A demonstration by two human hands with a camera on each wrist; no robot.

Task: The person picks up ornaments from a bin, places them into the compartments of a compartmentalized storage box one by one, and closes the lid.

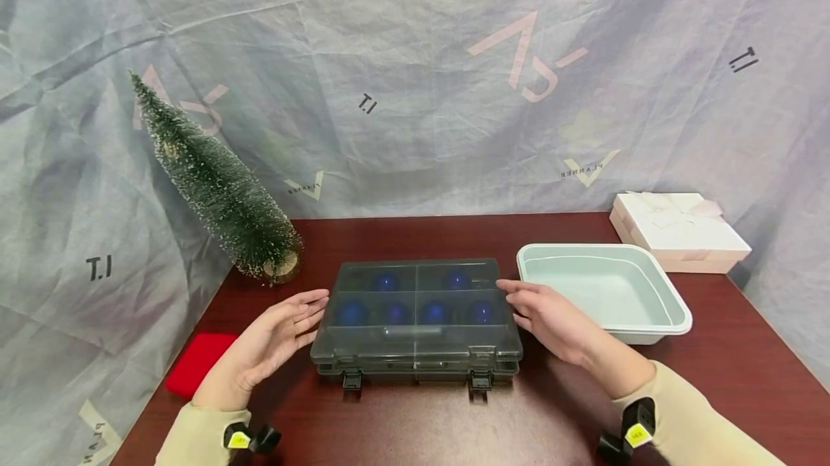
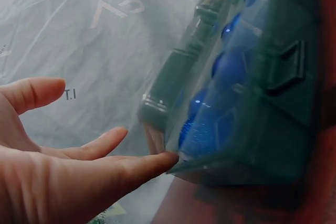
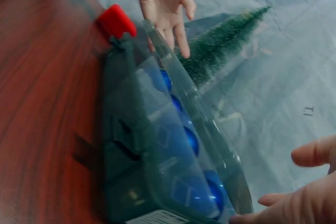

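"Wrinkled grey cloth printed with letters (image 1: 415,34) hangs behind your dark red-brown wooden tabletop (image 1: 428,423)."

"And where is the case?"

"Your rectangular, smoky translucent plastic case (image 1: 421,365) lies flat at the table's middle, between your hands. Six shiny blue balls (image 1: 353,312) show through its lid, and two dark plastic latches (image 1: 480,379) hang down at the front edge."

"What about the fingers?"

"Your left hand (image 1: 279,333) has its fingers extended and spread, thumb apart, with the tips at the case's left side. Your right hand (image 1: 547,315) mirrors it, fingers reaching to the right edge of the lid. Neither is curled around anything; you can't tell how firmly either one presses."

"And around them?"

"To your right sits a pale green rectangular plastic basin (image 1: 583,293), with a white gift box tied in pale pink ribbon (image 1: 687,225) behind it. On your left, a frosted green miniature Christmas tree (image 1: 217,185) stands on a round wooden base (image 1: 283,269), and a bright red object (image 1: 204,361) lies by your left forearm, partly hidden."
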